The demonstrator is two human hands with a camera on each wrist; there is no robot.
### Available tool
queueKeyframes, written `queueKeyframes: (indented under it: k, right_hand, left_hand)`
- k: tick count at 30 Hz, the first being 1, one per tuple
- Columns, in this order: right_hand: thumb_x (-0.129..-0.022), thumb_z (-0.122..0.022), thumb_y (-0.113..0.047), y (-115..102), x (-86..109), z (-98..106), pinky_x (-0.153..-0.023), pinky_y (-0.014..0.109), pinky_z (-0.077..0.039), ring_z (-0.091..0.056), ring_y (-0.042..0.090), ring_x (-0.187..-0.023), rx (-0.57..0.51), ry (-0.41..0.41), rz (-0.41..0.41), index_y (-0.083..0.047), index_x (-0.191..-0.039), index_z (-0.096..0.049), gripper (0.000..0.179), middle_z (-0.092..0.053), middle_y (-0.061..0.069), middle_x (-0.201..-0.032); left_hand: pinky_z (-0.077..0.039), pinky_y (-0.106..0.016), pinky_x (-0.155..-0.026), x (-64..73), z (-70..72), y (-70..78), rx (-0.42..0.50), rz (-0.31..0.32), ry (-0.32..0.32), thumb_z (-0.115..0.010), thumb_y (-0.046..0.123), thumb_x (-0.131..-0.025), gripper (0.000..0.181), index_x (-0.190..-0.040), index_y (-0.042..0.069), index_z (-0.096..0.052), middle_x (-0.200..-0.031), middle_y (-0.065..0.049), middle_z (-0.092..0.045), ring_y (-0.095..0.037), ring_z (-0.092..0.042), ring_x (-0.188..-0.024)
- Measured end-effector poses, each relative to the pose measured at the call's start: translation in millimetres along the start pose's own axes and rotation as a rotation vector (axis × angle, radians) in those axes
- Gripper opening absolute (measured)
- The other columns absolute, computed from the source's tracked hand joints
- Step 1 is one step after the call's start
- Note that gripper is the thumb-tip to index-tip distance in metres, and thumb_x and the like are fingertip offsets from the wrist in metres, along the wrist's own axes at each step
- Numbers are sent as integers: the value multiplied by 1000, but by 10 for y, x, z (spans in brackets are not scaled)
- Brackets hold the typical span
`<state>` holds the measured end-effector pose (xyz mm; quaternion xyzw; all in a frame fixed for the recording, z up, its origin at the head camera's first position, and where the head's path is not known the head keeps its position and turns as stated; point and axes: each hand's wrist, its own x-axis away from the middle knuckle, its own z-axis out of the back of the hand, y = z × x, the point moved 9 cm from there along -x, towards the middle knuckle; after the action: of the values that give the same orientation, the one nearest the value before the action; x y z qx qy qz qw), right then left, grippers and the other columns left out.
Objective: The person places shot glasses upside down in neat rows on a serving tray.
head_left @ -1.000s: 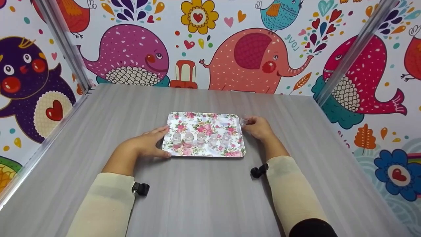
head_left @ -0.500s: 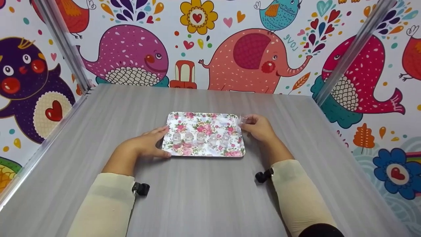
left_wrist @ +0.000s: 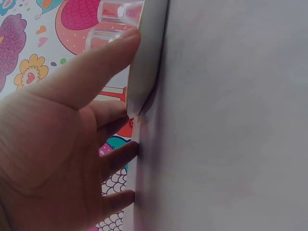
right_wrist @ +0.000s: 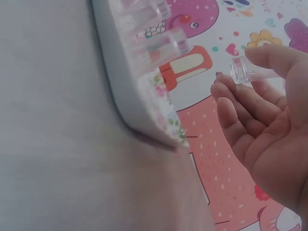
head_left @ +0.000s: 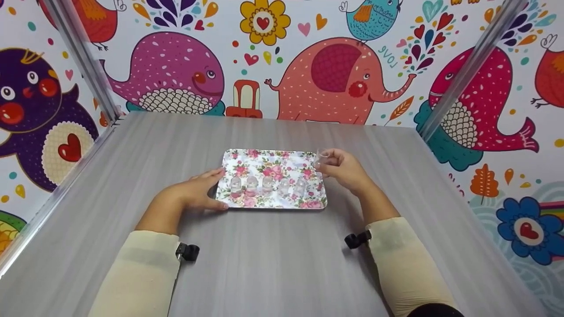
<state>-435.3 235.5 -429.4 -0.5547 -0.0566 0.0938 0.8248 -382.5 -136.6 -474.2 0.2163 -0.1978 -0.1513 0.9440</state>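
A floral tray (head_left: 273, 154) with pink roses lies on the table. Several small clear cups (head_left: 267, 185) stand in a row along its near half. My left hand (head_left: 194, 191) rests against the tray's left end, thumb at the near corner. In the left wrist view its thumb (left_wrist: 110, 60) lies on the rim, and the lower fingers reach down to the tabletop, nearly straight. Between thumb and fingers my right hand (head_left: 346, 171) pinches another clear cup (right_wrist: 239, 71), just over the tray's far right corner. The right wrist view shows this cup apart from the row.
The grey wood-grain table (head_left: 273, 264) extends around the tray. Behind it rises a wall (head_left: 299, 88) printed with cartoon animals, with metal posts (head_left: 456, 83) at both back corners. A small black camera (head_left: 188, 252) is strapped at each sleeve's cuff.
My right hand has moved a little left and away from me, carrying the cup from beside the tray to its far right corner. The left hand and the row of cups stay put.
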Motion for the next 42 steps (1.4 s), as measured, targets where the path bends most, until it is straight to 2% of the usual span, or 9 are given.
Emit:
queueKeyframes:
  k: [5,7,13,18,21,26,31,35,42]
  right_hand:
    - [-98,-80,-22,-140,40,-14,-95,45,-65,-77,21,-102,-29,-9,67,-4,-129,-67,39,-80,6,-110]
    - [-98,-80,-21,-181,54,-17,-95,44,-65,-76,16,-98,-42,-10,93,-4,-129,-68,37,-79,5,-109]
    - [-96,-82,-25,-253,92,5,-88,35,-66,-69,18,-92,-62,15,152,-8,-124,-74,33,-73,3,-101]
    - [-98,-80,-28,-283,100,46,-80,24,-61,-63,18,-90,-77,49,188,-9,-122,-78,30,-68,2,-98]
    - [-99,-79,-32,-263,96,61,-79,24,-59,-62,18,-91,-54,62,176,-10,-123,-78,33,-69,2,-101]
    - [-97,-80,-37,-219,84,68,-85,28,-62,-66,19,-97,8,59,143,-10,-125,-78,39,-73,1,-108]
    - [-94,-85,-26,-209,82,73,-80,25,-61,-65,22,-95,45,29,132,-14,-120,-81,28,-74,9,-108]
    - [-92,-85,-19,-131,67,37,-79,22,-59,-64,23,-97,117,-28,76,-16,-119,-81,28,-74,15,-112]
    - [-89,-84,-15,-20,73,-122,-79,26,-56,-62,22,-95,258,-164,12,-9,-125,-79,36,-73,6,-105]
  left_hand:
    - [-17,-72,-131,-3,6,7,-6,-4,1,-81,57,-90,115,-174,15,-14,-183,-9,-8,-48,-10,-167]
    - [-17,-73,-131,2,14,12,-5,-10,5,-81,57,-90,115,-173,14,-15,-183,-10,-10,-49,-11,-167]
    - [-18,-72,-131,23,10,16,0,-20,10,-81,58,-90,115,-173,13,-16,-183,-9,-11,-49,-12,-166]
    - [-17,-73,-131,21,7,-4,0,-9,8,-80,59,-90,115,-174,15,-15,-183,-8,-9,-50,-11,-166]
    - [-16,-72,-131,17,3,-11,1,-3,6,-80,59,-90,114,-174,15,-15,-183,-7,-8,-49,-10,-167]
    - [-17,-73,-131,2,-6,-15,-1,0,6,-80,59,-90,115,-174,16,-15,-183,-7,-9,-48,-10,-167]
    - [-17,-73,-130,-11,-5,-20,1,0,8,-81,59,-89,116,-174,16,-15,-183,-7,-9,-47,-11,-167]
    - [-17,-73,-130,-9,-1,-11,-2,-7,10,-81,60,-89,115,-174,15,-16,-183,-7,-9,-48,-11,-167]
    - [-18,-72,-131,-2,5,4,-15,-30,16,-81,59,-89,115,-173,12,-17,-183,-9,-12,-51,-14,-165]
